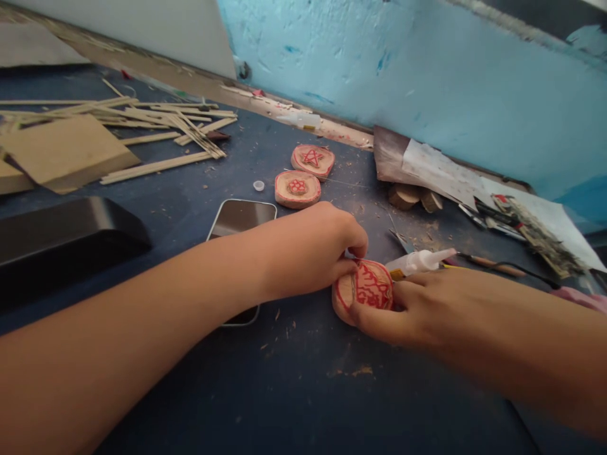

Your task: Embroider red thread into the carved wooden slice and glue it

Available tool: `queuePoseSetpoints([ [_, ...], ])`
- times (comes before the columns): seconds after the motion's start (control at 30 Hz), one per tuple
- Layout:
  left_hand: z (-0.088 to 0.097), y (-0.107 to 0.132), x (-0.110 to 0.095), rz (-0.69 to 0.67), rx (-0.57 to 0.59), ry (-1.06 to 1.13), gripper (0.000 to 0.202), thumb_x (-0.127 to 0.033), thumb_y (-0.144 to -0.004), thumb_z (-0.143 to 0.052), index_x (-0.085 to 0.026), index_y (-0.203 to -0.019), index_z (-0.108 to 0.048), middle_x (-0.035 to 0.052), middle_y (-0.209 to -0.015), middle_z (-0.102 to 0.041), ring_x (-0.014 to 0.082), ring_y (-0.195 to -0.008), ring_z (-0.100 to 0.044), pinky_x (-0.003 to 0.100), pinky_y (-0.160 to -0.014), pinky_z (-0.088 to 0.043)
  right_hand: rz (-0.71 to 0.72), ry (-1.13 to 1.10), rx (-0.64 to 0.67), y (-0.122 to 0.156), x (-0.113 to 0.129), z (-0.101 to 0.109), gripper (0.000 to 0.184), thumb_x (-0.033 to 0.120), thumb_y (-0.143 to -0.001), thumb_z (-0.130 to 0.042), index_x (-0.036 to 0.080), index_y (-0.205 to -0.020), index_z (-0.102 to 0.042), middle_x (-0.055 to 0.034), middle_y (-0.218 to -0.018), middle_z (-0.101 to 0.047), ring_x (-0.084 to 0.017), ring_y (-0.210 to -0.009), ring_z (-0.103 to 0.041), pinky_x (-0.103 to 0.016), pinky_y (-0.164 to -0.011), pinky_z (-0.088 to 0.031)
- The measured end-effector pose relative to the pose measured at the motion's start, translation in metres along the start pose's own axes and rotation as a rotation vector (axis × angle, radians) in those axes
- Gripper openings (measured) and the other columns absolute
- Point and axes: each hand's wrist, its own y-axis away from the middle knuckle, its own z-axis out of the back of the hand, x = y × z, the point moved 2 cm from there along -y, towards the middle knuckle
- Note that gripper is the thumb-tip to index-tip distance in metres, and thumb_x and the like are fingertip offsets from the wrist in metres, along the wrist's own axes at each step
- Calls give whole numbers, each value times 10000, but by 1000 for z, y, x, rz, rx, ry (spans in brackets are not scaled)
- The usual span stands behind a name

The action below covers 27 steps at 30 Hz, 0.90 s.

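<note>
A round wood slice (372,284) with red lines drawn on its top lies on the dark blue table below my hands. My right hand (412,309) grips it from the right, thumb along the near edge and fingers at the far side. Above its upper left edge, my left hand (332,246) is closed in a pinch, fingertips touching the slice; what they pinch is too small to make out. A thin greyish strip runs across the slice beneath them. Just beyond my right fingers lies a white glue bottle (420,260), partly hidden.
Two more wood slices, one with a red star (313,159), one with a red flower (298,186), lie farther back. A phone (244,212) is partly under my left forearm. Thin wooden sticks (165,120), a wooden block (69,148) and a black object (71,234) are left; tools (502,221) lie right.
</note>
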Motion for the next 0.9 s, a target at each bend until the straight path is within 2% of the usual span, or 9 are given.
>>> queuePoseSetpoints([
  [0.1,0,1,0,1,-10,-7,119,-165,-954,-792,-218,-1009,-884,23,-980,-871,212,-885,-798,311,-807,-563,82,17,36,1,-3,1,744,6,-718,-510,204,-1433,-565,33,-793,-696,-173,-509,-647,-371,-494,-238],
  [0.23,0,1,1,4,-18,8,132,-162,-956,-790,-217,-1024,-889,29,-987,-875,207,-871,-801,304,-795,-561,46,27,1,4,-3,-2,709,-6,-717,-493,231,-1384,-530,50,-739,-675,-175,-463,-612,-364,-486,-230],
  [0.33,1,1,2,0,-11,35,148,-163,-961,-781,-227,-1034,-892,26,-994,-875,202,-872,-799,291,-798,-563,47,14,26,4,-1,-5,710,12,-731,-508,226,-1408,-500,33,-807,-716,-181,-530,-653,-358,-502,-251],
  [0.5,4,-2,3,-30,86,-11,199,-120,-986,-731,-227,-1021,-894,46,-1002,-864,201,-905,-783,289,-870,-572,56,16,23,5,-5,-8,763,27,-733,-507,204,-1475,-485,29,-848,-723,-182,-572,-694,-360,-513,-274],
  [0.67,7,-7,4,-83,159,-70,262,-81,-1002,-686,-240,-1000,-894,29,-1041,-844,174,-906,-755,251,-853,-541,53,33,25,7,-4,-7,761,31,-742,-506,204,-1482,-474,27,-849,-724,-195,-549,-694,-375,-508,-257],
  [0.9,13,-2,9,-167,130,-60,189,-106,-990,-731,-214,-999,-886,30,-1066,-794,171,-887,-692,250,-835,-504,45,43,44,5,-4,-7,787,16,-760,-520,195,-1523,-454,21,-834,-726,-195,-561,-682,-376,-522,-254],
])
